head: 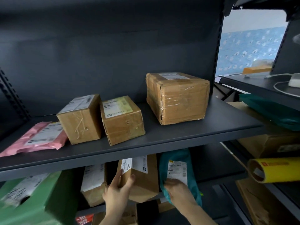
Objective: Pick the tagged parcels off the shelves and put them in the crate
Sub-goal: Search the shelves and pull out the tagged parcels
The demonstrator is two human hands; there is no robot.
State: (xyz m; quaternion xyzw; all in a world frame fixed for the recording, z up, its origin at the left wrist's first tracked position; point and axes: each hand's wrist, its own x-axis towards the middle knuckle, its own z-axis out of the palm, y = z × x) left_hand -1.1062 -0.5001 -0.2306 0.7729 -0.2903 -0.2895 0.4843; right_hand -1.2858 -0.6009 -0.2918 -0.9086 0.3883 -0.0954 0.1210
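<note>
Both hands are down on the lower shelf (215, 190), under the dark upper shelf (194, 135). The left hand (117, 190) grips a labelled cardboard box (142, 181), fingers along its left side and thumb pressed on the front face, and the box stands tilted with its white label facing up and out. The right hand (177, 188) is clamped over the lower end of a teal poly mailer (194, 179), fingers curled at its left edge. The mailer stands upright just beside the box, with its label showing. Left of the held box sits another taped cardboard parcel (94, 184), then a green carton (53, 197) at the far left.

Up top, four parcels lie untouched: a pink mailer (40, 138) at the left, two small cardboard boxes (81, 119) (123, 122) side by side and nearly touching, and a larger taped box (178, 98) set apart to the right. A yellow roll (276, 169) pokes in from the neighbouring rack on the right.
</note>
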